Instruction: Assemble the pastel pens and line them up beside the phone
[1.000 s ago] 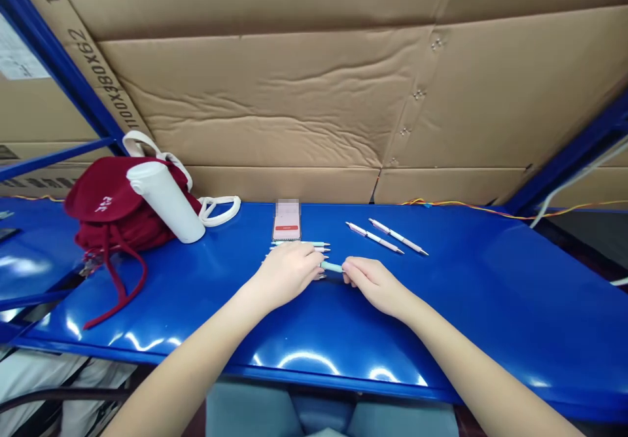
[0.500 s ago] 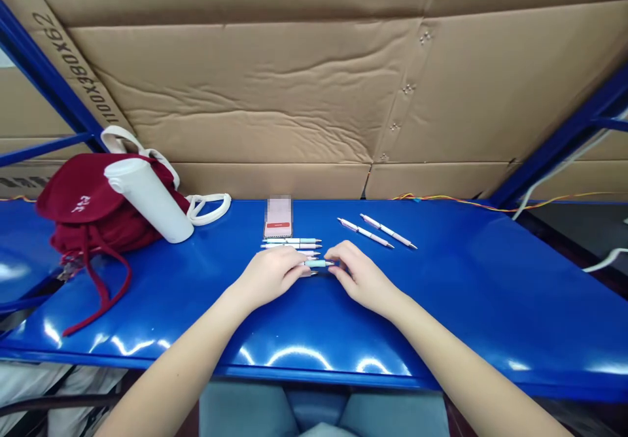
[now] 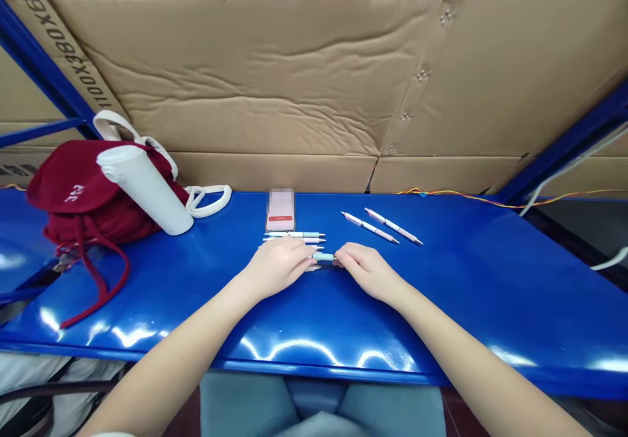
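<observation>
Between my hands, low over the blue table, is a pen with a light green barrel (image 3: 323, 257). My left hand (image 3: 279, 267) is closed round its left part, over several pens lying side by side. The fingers of my right hand (image 3: 366, 268) are pinched on the pen's tip at its right end. Beyond my left hand, a light blue and white pen (image 3: 294, 234) lies at the back of the row, partly covering nothing of the phone (image 3: 280, 211) behind it. Two pink and white pens (image 3: 370, 227) (image 3: 393, 226) lie slanted, farther back to the right.
At the left, a dark red backpack (image 3: 98, 195) with hanging cords has a white bottle (image 3: 147, 192) leaning on it. A white strap loop (image 3: 210, 201) lies beside them. Cardboard (image 3: 294, 77) walls the back of the blue table (image 3: 490, 293); thin wires (image 3: 456, 193) run along the rear edge.
My right fingers have closed together on the tip end of the green pen. The whole view has shifted slightly, with the table items appearing a little higher.
</observation>
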Demonstrator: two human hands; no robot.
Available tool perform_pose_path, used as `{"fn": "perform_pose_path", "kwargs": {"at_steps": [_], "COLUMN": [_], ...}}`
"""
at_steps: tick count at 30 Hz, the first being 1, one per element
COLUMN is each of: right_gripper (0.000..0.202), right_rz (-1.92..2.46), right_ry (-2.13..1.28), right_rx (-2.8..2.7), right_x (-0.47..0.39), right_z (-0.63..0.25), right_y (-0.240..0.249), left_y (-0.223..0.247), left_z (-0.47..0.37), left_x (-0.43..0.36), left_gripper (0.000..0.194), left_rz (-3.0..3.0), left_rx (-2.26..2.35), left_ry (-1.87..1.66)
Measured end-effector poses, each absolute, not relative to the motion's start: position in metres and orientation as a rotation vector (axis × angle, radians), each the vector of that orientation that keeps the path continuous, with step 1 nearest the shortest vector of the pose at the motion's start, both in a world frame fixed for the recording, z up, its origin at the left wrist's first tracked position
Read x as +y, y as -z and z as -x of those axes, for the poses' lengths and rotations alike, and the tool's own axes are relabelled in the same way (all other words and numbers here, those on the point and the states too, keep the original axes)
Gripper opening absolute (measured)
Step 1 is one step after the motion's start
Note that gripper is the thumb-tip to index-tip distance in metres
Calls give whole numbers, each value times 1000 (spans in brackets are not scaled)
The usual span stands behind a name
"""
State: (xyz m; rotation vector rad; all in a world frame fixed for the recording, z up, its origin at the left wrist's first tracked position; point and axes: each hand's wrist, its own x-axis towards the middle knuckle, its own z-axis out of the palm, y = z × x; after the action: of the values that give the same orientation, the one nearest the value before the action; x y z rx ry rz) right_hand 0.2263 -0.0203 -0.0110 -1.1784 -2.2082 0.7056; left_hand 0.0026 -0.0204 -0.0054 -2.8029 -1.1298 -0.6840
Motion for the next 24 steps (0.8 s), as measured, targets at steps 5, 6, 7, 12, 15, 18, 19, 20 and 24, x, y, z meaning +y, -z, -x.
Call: {"fn": "perform_pose_path", "kwargs": {"at_steps": [5,6,7,12,15,18,19,20,24], "right_gripper": [15,17,19,37,20,22,22,20,23], "right_rz": [1145,1162,1175,1180,1205,1237,1231,1218,1196], "right_ry": [-727,-736,-742,-757,-803,-855,-857,-846,-814], "right_rx": [-2179,-2163,-2161,-2211,-2171,-2088,-2081,-2089,-2129], "right_x": [-26,-27,-28,-26,-26,-29,-29,-30,-28], "right_z": [-224,-224,-224,-225,-224,-223,-223,-222,-222], "right_y": [12,12,11,12,13,12,12,11,11], "left_y": [6,6,5,6,6,6,7,7,7], "left_z": [2,2,2,-1,-1,0,0,0,0], "left_x": [-23,-23,-23,-26,-26,-26,-27,-27,-27], "left_gripper": [24,23,23,23,24,23,23,24,25], "left_rz": [2858,2862,2864,2895,2906,2897,2889,2885,2891], "left_rx": [-1179,-1190,-1198,-1181,-1195,-1218,-1220,-1218,-1205], "left_ry": [698,703,705,683,668,661,665,667,673]}}
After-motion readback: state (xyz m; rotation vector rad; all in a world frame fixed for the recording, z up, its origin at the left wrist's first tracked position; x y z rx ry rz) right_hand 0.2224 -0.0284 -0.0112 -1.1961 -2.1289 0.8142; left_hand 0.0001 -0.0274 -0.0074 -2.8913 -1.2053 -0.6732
